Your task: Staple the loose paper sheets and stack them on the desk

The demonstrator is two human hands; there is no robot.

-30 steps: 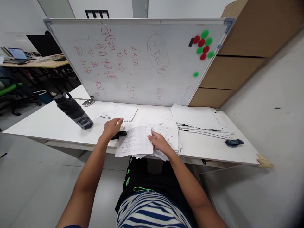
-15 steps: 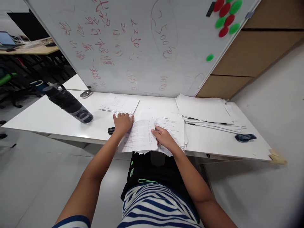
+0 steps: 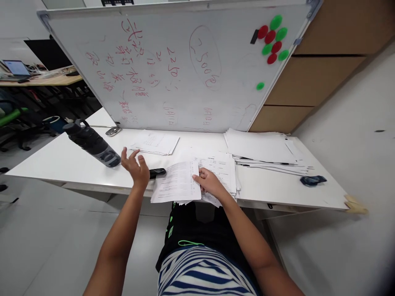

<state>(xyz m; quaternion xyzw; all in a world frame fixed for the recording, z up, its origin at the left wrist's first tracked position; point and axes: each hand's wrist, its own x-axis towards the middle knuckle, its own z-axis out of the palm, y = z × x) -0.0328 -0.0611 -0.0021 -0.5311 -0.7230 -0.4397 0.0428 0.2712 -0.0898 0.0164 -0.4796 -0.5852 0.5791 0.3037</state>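
Between the fingers and thumb of my right hand (image 3: 209,181) is the edge of a printed sheet of paper (image 3: 177,183). That sheet lies slanted over the near edge of the desk. Under my right hand, a stack of printed papers (image 3: 219,166) sticks out to the right. My left hand (image 3: 135,167) is raised with fingers apart, holding nothing. Just right of it lies a black stapler (image 3: 157,172), its right end touching or very near the sheet. A black bottle (image 3: 92,144) stands to the left of my left hand.
On the white desk (image 3: 265,189) are a smaller paper pile (image 3: 156,142), a large paper stack (image 3: 259,146), a computer mouse (image 3: 113,131) and a dark blue object (image 3: 313,180) I cannot identify. Behind stands a whiteboard (image 3: 173,94) with round magnets, beside cardboard boxes (image 3: 311,80).
My left hand has lifted off the sheet and moved left, uncovering the stapler. My right hand keeps its hold on the paper. The camera view has tilted up slightly.
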